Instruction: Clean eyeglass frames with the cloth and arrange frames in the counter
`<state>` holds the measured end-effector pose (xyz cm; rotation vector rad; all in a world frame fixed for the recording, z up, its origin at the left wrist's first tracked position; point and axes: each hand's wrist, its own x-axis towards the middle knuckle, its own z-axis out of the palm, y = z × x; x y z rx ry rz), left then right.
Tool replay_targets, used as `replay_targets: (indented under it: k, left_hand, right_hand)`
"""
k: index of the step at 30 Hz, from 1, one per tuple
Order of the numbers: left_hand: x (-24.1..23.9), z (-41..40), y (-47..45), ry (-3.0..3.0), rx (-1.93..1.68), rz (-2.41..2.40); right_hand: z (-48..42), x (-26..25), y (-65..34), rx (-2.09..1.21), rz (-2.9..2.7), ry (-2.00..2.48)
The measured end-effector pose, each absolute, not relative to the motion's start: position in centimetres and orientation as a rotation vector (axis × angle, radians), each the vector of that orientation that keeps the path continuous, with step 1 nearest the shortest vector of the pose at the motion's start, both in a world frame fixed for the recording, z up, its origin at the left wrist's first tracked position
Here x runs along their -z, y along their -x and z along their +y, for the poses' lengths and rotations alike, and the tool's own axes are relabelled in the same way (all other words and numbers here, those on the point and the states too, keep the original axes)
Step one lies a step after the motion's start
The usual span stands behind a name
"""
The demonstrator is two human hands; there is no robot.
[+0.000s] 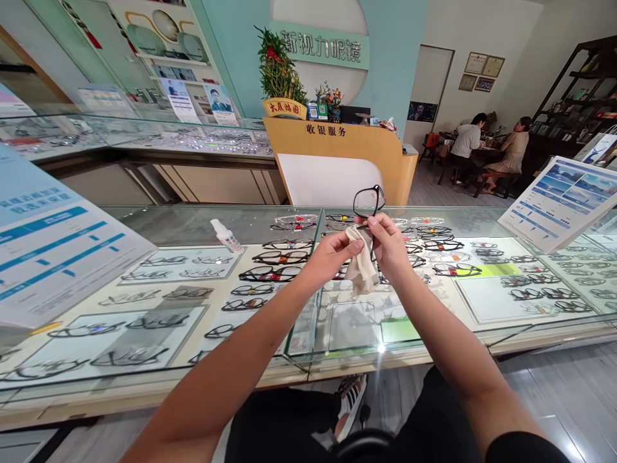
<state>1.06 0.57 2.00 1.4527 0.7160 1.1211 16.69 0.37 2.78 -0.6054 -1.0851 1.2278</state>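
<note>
Holding black-rimmed glasses (367,202) aloft, just above the glass surface (164,225). Right hand (391,247) closed in a fingertip pinch at the frame's lower edge, probably to keep fingers off the lenses. Left hand (336,252) closed too, cloth (363,273) gathered between thumb and fingers, right beside the frame. Whether cloth meets frame is hard to tell; fingers hide the join. Hands nearly touching, likely so one steadies while the other works.

Materials: rims dark, smooth, rounded rectangles; lenses clear. Cloth off-white, limp, hanging in soft folds. Surface hard and reflective, with rows of spectacles (277,258) visible beneath, seemingly spread out for viewing through the glass. Small white-capped bottle (225,236) on top, left of the hands, seemingly within easy reach. Printed placards (562,200) lean at either side, stiff and flat, perhaps angled for reading.
</note>
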Motion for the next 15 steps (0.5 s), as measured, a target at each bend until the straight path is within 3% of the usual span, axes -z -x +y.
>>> replay_targets:
  k: [7,13,15]
  left_hand:
    - [-2.2,0.1,-1.4,-1.473,-1.155,0.786]
    - [-1.6,-0.8,-1.8,-1.503,-1.616,0.949]
    - [-1.6,-1.0,-1.9,-1.527,-1.616,0.934]
  right_hand:
    - [-0.5,-3.4,-16.2,-1.341,-1.076,0.613]
    - [-0.4,-3.3,-16.1,-1.261,-1.086,0.599]
    - [-0.5,-3.3,-16.1,-1.239,-1.101,0.597]
